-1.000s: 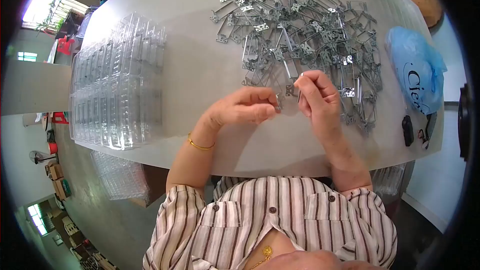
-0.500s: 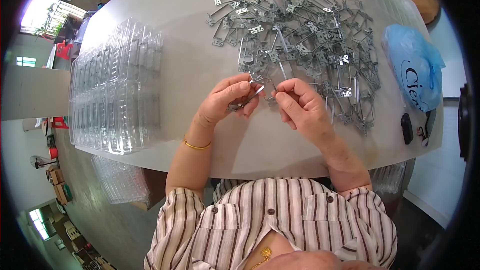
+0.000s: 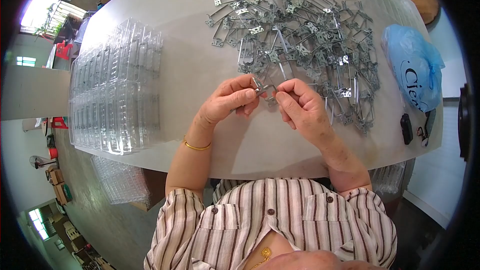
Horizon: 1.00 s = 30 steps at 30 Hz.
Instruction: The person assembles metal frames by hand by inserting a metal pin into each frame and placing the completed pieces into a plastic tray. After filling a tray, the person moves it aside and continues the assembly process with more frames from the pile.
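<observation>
My left hand [image 3: 227, 101] is closed round a small grey metal bracket [image 3: 259, 88], thumb on top, with the part's end sticking out past the fingertips. At the right end of that bracket, my right hand [image 3: 304, 109] pinches thumb against forefinger. Both hands are held close together over the near edge of a heap of similar metal brackets [image 3: 312, 35]. These have long thin bars and flat, punched end plates, and they lie tangled on the pale table [image 3: 187, 45].
Stacked clear plastic trays [image 3: 117, 87] stand on the left of the table. To the right lie a blue plastic bag [image 3: 412, 67] and a small black object [image 3: 407, 129]. More clear trays [image 3: 120, 180] are below the table edge at left.
The bracket in my left hand has turned, and its end now points up and right, against my right fingertips. My left thumb has shifted slightly; my right hand has barely moved.
</observation>
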Tool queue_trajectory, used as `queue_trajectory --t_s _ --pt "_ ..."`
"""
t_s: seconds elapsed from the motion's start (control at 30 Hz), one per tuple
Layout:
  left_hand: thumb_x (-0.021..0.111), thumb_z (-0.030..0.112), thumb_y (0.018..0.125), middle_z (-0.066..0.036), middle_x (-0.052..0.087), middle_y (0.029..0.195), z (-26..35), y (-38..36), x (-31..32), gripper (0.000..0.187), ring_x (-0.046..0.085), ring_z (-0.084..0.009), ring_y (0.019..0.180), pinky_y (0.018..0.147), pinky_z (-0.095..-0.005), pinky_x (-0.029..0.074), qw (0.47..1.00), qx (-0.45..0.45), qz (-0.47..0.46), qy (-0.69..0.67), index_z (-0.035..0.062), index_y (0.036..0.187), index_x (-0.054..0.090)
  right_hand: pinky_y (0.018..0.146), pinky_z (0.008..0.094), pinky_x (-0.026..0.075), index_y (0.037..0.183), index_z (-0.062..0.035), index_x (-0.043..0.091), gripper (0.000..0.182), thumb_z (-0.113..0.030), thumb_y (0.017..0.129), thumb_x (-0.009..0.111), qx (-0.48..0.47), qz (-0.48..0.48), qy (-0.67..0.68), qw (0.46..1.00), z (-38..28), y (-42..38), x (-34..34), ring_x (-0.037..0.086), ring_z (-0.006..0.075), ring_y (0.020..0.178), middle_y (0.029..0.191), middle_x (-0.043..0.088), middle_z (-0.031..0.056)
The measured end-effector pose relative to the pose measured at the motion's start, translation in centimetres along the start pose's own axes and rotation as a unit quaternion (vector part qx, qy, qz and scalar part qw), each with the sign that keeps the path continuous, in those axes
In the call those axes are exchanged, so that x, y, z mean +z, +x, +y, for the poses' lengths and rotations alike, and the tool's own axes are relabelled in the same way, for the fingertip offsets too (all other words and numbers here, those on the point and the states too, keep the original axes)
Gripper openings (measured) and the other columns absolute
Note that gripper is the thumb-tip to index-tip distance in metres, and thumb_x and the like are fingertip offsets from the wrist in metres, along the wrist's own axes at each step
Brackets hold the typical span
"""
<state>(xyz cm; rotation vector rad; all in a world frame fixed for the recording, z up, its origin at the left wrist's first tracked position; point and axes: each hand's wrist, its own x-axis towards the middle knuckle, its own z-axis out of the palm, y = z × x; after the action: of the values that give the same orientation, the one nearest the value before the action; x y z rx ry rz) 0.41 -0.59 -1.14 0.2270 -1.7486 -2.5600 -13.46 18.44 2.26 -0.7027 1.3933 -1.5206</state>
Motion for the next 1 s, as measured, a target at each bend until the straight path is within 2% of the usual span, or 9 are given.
queue_trajectory --t_s 0.3,0.37,0.5,0.6,0.73,0.8,0.87,0.93,1.0 --pt "0.067 0.043 0.094 0.000 0.056 0.070 0.6 0.0 0.2 0.046 0.047 -0.0066 0.059 0.051 -0.0223 0.031 0.998 -0.025 -0.026 0.048 0.0006 0.110 0.065 0.053 0.0217 0.045 0.114 -0.0018 0.057 0.021 -0.021 0.105 0.056 0.016 -0.008 0.036 0.999 -0.2 0.3 -0.1 0.054 0.0073 0.060 0.077 0.060 0.0015" --pt "0.067 0.044 0.094 0.000 0.057 0.070 0.3 0.0 0.3 0.046 0.048 -0.0066 0.059 0.051 -0.0220 0.032 0.998 -0.029 -0.027 0.038 0.0005 0.110 0.065 0.055 0.0222 0.048 0.116 -0.0019 0.057 0.023 -0.022 0.107 0.054 0.069 -0.027 0.105 0.992 -0.2 0.4 -0.1 0.058 0.0097 0.061 0.078 0.062 0.0030" --pt "0.068 0.043 0.093 0.001 0.058 0.073 0.7 -0.1 0.2 0.046 0.049 -0.0065 0.060 0.052 -0.0214 0.032 0.997 -0.055 -0.030 0.052 0.0003 0.111 0.065 0.054 0.0223 0.049 0.112 -0.0026 0.057 0.024 -0.025 0.107 0.052 0.106 -0.044 0.167 0.979 -0.2 0.5 -0.5 0.059 0.0109 0.058 0.076 0.062 0.0043" --pt "0.069 0.040 0.092 0.001 0.058 0.073 0.5 -0.1 0.2 0.045 0.049 -0.0056 0.061 0.051 -0.0213 0.032 0.996 -0.064 -0.061 0.034 -0.0009 0.110 0.065 0.051 0.0233 0.049 0.105 -0.0031 0.057 0.025 -0.028 0.107 0.052 0.116 -0.039 0.121 0.985 -0.4 0.5 -0.5 0.056 0.0107 0.051 0.071 0.061 0.0035" --pt "0.070 0.038 0.091 0.002 0.057 0.072 0.7 0.1 0.4 0.044 0.048 -0.0051 0.060 0.052 -0.0209 0.031 0.993 -0.068 -0.090 0.041 -0.0022 0.109 0.065 0.044 0.0227 0.041 0.098 -0.0054 0.057 0.023 -0.027 0.106 0.054 0.093 -0.041 0.019 0.995 -0.3 0.6 -1.2 0.050 0.0070 0.046 0.063 0.057 0.0011" --pt "0.071 0.038 0.090 0.002 0.057 0.071 1.3 0.0 0.5 0.046 0.048 -0.0056 0.060 0.052 -0.0214 0.032 0.982 -0.110 -0.138 0.062 -0.0031 0.109 0.064 0.043 0.0224 0.038 0.096 -0.0061 0.058 0.022 -0.026 0.105 0.055 0.081 -0.053 -0.014 0.995 -0.1 0.8 -1.4 0.049 0.0056 0.047 0.062 0.056 0.0004" --pt "0.070 0.039 0.091 0.001 0.057 0.070 1.1 0.0 0.8 0.046 0.047 -0.0062 0.059 0.052 -0.0218 0.032 0.982 -0.109 -0.144 0.056 -0.0028 0.109 0.064 0.042 0.0225 0.034 0.093 -0.0079 0.058 0.020 -0.024 0.105 0.056 0.041 0.046 -0.014 0.998 0.1 0.9 -1.2 0.047 0.0047 0.047 0.062 0.055 -0.0002" --pt "0.068 0.041 0.092 0.001 0.057 0.070 0.8 -0.1 1.0 0.046 0.047 -0.0068 0.059 0.052 -0.0222 0.033 0.982 -0.107 -0.149 0.051 -0.0024 0.108 0.064 0.043 0.0222 0.037 0.095 -0.0077 0.058 0.018 -0.024 0.104 0.057 0.026 0.061 0.035 0.997 -0.1 0.8 -1.7 0.050 0.0050 0.049 0.064 0.058 0.0006" --pt "0.063 0.046 0.095 -0.002 0.059 0.069 0.6 -0.2 1.1 0.050 0.048 -0.0087 0.057 0.051 -0.0237 0.034 0.996 -0.069 -0.061 0.016 -0.0027 0.109 0.063 0.045 0.0219 0.040 0.097 -0.0074 0.058 0.017 -0.023 0.103 0.059 0.011 0.077 0.084 0.993 -0.4 0.7 -1.8 0.052 0.0053 0.051 0.066 0.060 0.0014"
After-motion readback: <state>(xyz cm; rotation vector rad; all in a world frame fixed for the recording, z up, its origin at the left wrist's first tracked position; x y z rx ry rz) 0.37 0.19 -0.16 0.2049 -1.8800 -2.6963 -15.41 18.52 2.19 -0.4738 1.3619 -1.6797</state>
